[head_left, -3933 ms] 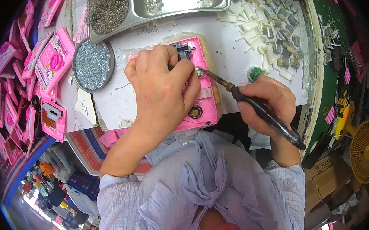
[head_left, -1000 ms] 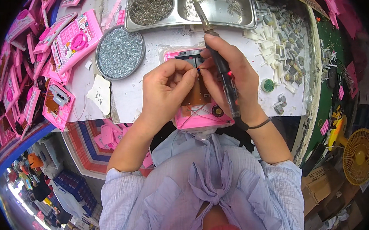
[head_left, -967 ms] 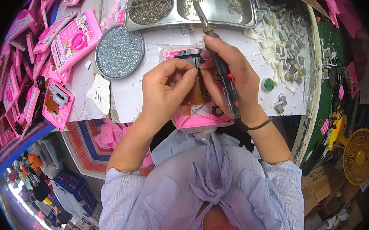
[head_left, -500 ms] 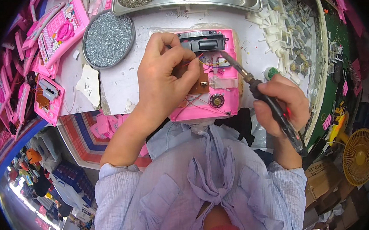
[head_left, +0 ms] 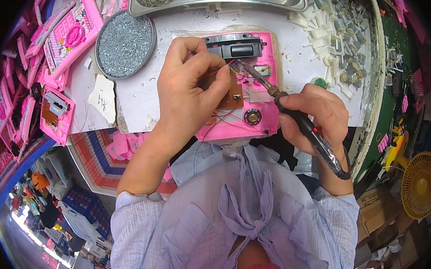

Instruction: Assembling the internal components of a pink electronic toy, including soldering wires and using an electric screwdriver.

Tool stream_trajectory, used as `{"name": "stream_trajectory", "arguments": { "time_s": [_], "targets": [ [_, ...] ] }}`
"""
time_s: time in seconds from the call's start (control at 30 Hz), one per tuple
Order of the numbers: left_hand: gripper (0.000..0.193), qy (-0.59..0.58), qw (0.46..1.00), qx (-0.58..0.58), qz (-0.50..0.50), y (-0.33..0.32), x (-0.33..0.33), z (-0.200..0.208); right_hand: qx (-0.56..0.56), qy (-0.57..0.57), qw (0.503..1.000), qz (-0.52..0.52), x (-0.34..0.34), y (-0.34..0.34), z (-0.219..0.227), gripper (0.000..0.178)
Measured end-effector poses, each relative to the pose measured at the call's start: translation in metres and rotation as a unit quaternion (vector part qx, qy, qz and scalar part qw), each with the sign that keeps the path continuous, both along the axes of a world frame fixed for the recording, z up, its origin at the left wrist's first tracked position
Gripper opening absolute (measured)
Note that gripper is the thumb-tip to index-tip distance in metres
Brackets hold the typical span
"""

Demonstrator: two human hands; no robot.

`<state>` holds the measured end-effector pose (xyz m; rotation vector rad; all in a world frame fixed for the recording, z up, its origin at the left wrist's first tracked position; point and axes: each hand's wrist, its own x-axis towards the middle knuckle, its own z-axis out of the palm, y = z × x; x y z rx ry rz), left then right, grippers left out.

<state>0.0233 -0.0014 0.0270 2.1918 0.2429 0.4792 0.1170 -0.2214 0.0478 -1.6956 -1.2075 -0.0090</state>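
A pink plastic toy casing (head_left: 225, 134) lies open on the table before me, its inside facing up. Inside it are a black plastic part (head_left: 239, 50), a brown circuit board (head_left: 234, 102), a small round speaker (head_left: 252, 117) and thin coloured wires (head_left: 232, 62). My left hand (head_left: 191, 90) is over the casing's left side, thumb and forefinger pinched together at the wires. My right hand (head_left: 319, 117) grips a black-handled soldering iron (head_left: 301, 121). Its tip points left and is close to the wires by my left fingertips; whether it touches them I cannot tell.
A round dish of small screws (head_left: 125, 44) stands left of the casing. Behind is a metal tray (head_left: 199, 2) with small metal parts. White and grey plastic pieces (head_left: 339, 43) pile up at the right. Pink casings (head_left: 72, 39) crowd the far left. A yellow fan (head_left: 421, 184) stands right.
My right hand has moved left with the soldering iron, bringing its tip from beside the black part to the wires at my left fingers. My left hand keeps its pinch.
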Motion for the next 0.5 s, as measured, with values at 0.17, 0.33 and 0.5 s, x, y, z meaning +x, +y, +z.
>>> {"name": "stream_trajectory", "arguments": {
  "time_s": [0.17,0.33,0.5],
  "targets": [
    [0.009,0.001,1.0,-0.026,0.01,-0.0004,0.0001,-0.001,0.011,-0.002,1.0,0.005,-0.0002,0.0044,-0.0015,0.037],
    [0.01,0.002,0.999,-0.031,0.017,-0.0015,0.0011,0.0002,0.001,-0.012,1.0,-0.001,0.0,0.0054,-0.0018,0.037],
    [0.01,-0.009,1.0,-0.011,0.018,-0.0016,0.0015,-0.0012,-0.02,-0.053,0.998,0.022,0.0026,0.0034,-0.0014,0.034]
  ]
}}
